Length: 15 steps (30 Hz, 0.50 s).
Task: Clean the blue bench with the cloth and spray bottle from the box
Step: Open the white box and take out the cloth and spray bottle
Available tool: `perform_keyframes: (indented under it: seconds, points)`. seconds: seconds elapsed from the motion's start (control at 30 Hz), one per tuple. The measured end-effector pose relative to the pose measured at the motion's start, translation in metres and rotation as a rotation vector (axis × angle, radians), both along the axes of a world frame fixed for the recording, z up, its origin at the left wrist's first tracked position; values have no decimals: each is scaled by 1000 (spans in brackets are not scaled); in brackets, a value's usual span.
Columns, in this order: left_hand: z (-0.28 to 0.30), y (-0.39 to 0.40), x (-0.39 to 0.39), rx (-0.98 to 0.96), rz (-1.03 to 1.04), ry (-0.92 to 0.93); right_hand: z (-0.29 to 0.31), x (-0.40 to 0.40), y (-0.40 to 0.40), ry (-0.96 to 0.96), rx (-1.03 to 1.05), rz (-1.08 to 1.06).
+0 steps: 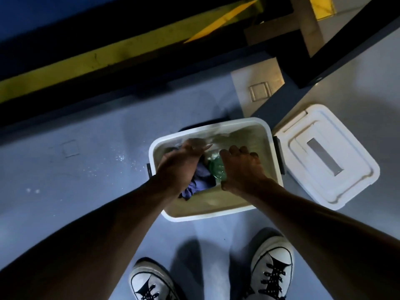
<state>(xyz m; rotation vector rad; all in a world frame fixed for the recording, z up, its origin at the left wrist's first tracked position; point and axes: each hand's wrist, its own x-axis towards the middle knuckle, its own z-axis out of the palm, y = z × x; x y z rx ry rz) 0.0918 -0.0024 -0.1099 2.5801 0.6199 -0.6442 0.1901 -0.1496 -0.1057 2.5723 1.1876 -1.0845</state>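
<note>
- Arms: 2 bare forearms in view, uncovered from elbow to wrist; no sleeves, watch or bands visible.
- Hands: left hand [180,167] and right hand [242,169] are bare; no gloves or rings visible.
- Footwear: 2 white low canvas sneakers, left shoe [151,282] and right shoe [271,265].
- Toe caps: white, rounded, outlined by a thin dark line.
- Laces: black with small white dots, crossed over a white tongue.
</note>
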Motion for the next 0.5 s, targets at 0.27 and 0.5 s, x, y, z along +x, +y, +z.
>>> perform_keyframes:
  seconds: [0.27,0.5]
  points:
    - [110,1,-41,-97,97,-229,88,-11,-31,-5,197,-198]
    - [192,-48,-76,-244,296,-466,162,-33,-88,20,489,-551]
